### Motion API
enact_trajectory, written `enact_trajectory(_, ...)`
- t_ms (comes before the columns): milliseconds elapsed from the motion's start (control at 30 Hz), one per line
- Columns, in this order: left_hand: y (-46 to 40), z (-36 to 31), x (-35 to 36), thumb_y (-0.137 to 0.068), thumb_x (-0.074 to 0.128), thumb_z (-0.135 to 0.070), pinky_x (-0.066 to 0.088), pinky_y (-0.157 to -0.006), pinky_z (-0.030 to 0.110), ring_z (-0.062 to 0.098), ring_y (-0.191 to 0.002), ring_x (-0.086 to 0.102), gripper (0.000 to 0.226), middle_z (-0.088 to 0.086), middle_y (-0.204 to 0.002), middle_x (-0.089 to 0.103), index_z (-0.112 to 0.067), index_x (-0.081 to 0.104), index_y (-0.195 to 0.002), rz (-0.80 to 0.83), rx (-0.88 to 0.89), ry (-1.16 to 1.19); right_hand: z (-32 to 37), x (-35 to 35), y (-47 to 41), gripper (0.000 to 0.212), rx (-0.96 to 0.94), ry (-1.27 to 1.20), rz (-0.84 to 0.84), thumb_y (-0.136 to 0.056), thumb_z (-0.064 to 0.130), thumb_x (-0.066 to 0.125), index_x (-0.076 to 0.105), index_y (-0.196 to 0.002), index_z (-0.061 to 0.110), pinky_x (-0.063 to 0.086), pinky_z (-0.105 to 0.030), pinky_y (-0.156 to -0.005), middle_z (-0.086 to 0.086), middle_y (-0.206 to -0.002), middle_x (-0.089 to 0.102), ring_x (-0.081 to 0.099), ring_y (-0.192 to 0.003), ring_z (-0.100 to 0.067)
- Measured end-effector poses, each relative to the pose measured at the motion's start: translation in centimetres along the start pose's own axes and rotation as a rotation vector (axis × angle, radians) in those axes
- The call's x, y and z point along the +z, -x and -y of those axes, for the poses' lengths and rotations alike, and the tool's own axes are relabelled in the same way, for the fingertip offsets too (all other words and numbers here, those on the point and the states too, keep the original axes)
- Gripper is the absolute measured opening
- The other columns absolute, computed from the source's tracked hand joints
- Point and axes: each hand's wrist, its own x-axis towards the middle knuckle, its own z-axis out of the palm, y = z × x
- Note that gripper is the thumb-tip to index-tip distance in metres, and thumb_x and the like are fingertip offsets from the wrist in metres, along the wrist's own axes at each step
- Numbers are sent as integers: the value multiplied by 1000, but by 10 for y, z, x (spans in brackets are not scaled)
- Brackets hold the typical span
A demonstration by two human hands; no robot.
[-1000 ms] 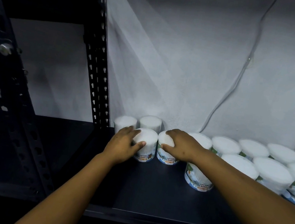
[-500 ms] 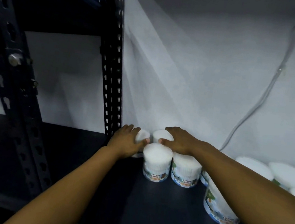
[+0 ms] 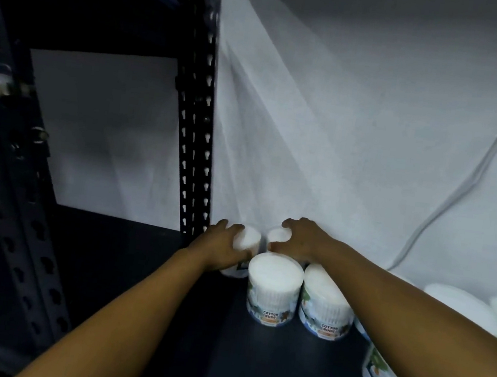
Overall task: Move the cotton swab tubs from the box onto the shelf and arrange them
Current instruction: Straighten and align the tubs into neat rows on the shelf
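Head view: two back tubs standing side by side at the rear of the shelf, just right of the post and close against the white sheet. Left hand curled round the left back tub, thumb over its lid; right hand cupped over the right back tub, fingers bent down around its top. Directly in front of these, away from the post, two front tubs upright, labels forward, touching or nearly so. More tubs farther right of the post, partly hidden behind the right forearm; one large at the lower right edge.

Risk, as a judgement: forearms pass just beside and above the front tubs, so drawing back or shifting sideways could knock one over or push it out of line. Pressing the back pair harder could crumple the sheet or jam the left tub against the post. Cable hanging down the sheet, well right of the post, clear of both hands. No box in sight.
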Motion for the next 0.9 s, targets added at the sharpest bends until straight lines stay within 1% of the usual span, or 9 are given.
enact_trajectory(67, -1, 1, 3, -79, 62, -58, 28, -113, 38, 29, -141, 26, 82, 9, -156, 17, -27, 29, -147, -16, -9, 37, 1, 0, -2, 87, 2, 3, -5, -75, 60, 66, 33, -145, 22, 36, -32, -102, -8, -146, 36, 38, -133, -25)
enact_trajectory(133, -3, 3, 5, -74, 65, -60, 33, -111, 39, 30, -137, 32, 82, 10, -153, 24, -28, 34, -144, -50, -6, 69, 2, -1, -3, 88, 7, 7, -5, -72, 61, 68, 36, -144, 22, 36, -32, -105, -7, -147, 36, 38, -134, -24)
enact_trajectory(233, -4, 4, 9, -74, 68, -55, 37, -106, 38, 30, -129, 40, 78, 10, -142, 37, -26, 39, -140, -81, 0, 111, 2, 0, -3, 81, -3, -22, -18, -73, 57, 70, 42, -140, 22, 37, -31, -103, -7, -145, 38, 41, -132, -24)
enact_trajectory(300, -5, 5, 10, -75, 71, -48, 38, -105, 34, 29, -127, 41, 73, 11, -137, 40, -23, 44, -138, -117, -2, 155, 0, 2, -2, 74, -14, -48, -45, -75, 52, 70, 47, -138, 21, 37, -29, -101, -7, -143, 40, 42, -131, -24)
enact_trajectory(433, -7, 5, 12, -73, 77, -39, 36, -104, 28, 27, -126, 40, 69, 10, -135, 38, -22, 49, -133, -167, -39, 286, -3, 5, 1, 70, -31, -98, -86, -74, 50, 71, 51, -134, 21, 38, -28, -99, -7, -139, 43, 45, -128, -24)
enact_trajectory(500, -5, 5, 11, -73, 77, -38, 35, -104, 28, 26, -127, 40, 69, 10, -135, 37, -21, 50, -133, -201, -42, 324, -3, 4, 4, 71, -40, -133, -118, -72, 50, 71, 52, -133, 21, 39, -26, -96, -5, -136, 46, 46, -125, -23)
enact_trajectory(600, 0, 3, 4, -72, 78, -37, 35, -106, 29, 25, -126, 39, 69, 11, -137, 37, -19, 50, -133, -260, -18, 333, 1, -2, 10, 70, -87, -131, -176, -74, 48, 71, 51, -135, 20, 39, -29, -98, -6, -132, 45, 44, -125, -24)
enact_trajectory(767, 12, -7, -25, -72, 78, -39, 32, -103, 25, 23, -127, 38, 66, 8, -136, 36, -22, 52, -131, -340, 25, 333, 14, -24, 25, 69, -124, -127, -290, -78, 46, 69, 47, -138, 21, 29, -33, -111, -9, -146, 35, 33, -135, -25)
enact_trajectory(900, 29, -19, -52, -72, 77, -43, 34, -107, 29, 21, -127, 39, 66, 5, -137, 35, -25, 53, -130, -393, 68, 331, 26, -47, 46, 66, -157, -156, -349, -80, 44, 67, 47, -138, 22, 27, -30, -109, -6, -148, 32, 28, -137, -23)
